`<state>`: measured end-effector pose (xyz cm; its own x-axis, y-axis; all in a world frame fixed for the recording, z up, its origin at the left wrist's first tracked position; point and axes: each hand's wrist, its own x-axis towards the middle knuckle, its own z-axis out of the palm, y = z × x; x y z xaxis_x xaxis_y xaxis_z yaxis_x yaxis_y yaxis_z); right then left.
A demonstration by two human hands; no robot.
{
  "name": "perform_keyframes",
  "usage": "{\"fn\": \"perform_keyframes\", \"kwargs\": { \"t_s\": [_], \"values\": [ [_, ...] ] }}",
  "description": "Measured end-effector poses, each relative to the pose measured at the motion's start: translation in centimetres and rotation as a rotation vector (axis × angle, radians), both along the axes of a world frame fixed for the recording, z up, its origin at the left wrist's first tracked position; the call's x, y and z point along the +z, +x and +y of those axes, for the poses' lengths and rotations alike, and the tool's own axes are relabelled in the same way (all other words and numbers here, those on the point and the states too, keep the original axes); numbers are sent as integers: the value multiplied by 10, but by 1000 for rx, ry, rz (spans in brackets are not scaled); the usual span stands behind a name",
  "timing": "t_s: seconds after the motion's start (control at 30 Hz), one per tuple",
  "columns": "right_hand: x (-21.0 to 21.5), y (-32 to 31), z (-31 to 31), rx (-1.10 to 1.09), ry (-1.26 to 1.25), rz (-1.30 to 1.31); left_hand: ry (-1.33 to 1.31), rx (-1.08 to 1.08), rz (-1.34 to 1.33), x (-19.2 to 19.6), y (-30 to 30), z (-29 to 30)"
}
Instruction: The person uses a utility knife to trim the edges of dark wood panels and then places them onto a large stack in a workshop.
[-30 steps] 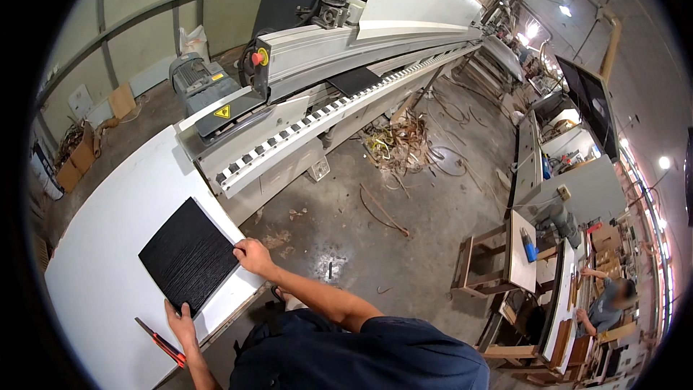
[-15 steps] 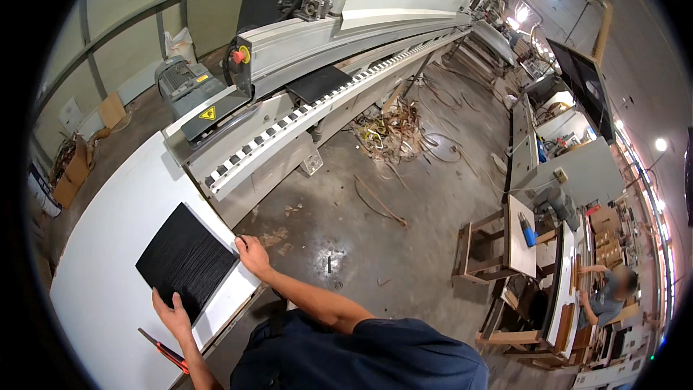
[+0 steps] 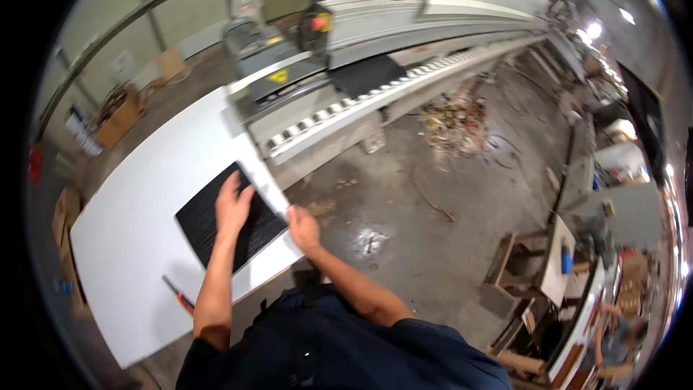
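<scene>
A square black panel [image 3: 258,240] with a fine-lined, grained surface lies flat on the white tabletop [image 3: 123,245]. Over its upper part is my left hand [image 3: 232,206], fingers spread and slightly blurred; whether they touch the surface I cannot tell. My right hand [image 3: 304,230] is closed at the panel's right corner, beside the table edge, with its fingertips partly hidden. To the left of my left forearm lies a red-handled tool [image 3: 183,299] with a narrow dark blade.
A long machine [image 3: 375,29] with a black-and-white toothed conveyor track [image 3: 325,117] adjoins the table's far edge. Another black panel [image 3: 368,76] sits in it. Scraps [image 3: 455,126] litter the floor. A person [image 3: 617,339] works at a bench far right.
My left hand has moved from the panel's near left edge to over its upper part. My right hand stays at the right corner. The whole view has shifted rightward.
</scene>
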<state>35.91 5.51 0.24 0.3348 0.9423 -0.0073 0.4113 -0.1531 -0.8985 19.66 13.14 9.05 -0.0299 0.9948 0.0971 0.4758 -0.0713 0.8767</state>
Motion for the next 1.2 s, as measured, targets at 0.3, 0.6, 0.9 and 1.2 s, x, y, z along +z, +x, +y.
{"fn": "perform_keyframes", "kwargs": {
  "t_s": [0.3, 0.6, 0.9, 1.2],
  "values": [
    [3, -8, -5, 29, 28, -39, -56, -67, 13, 6, 32, 87],
    [5, -7, -4, 26, 26, -33, -250, -105, -137, 7, 67, 157],
    [4, -9, -5, 27, 60, -73, -442, 16, -267, -12, 55, 197],
    [0, -12, -5, 47, 87, -122, -541, 282, -922, -29, -16, 165]
  ]
}}
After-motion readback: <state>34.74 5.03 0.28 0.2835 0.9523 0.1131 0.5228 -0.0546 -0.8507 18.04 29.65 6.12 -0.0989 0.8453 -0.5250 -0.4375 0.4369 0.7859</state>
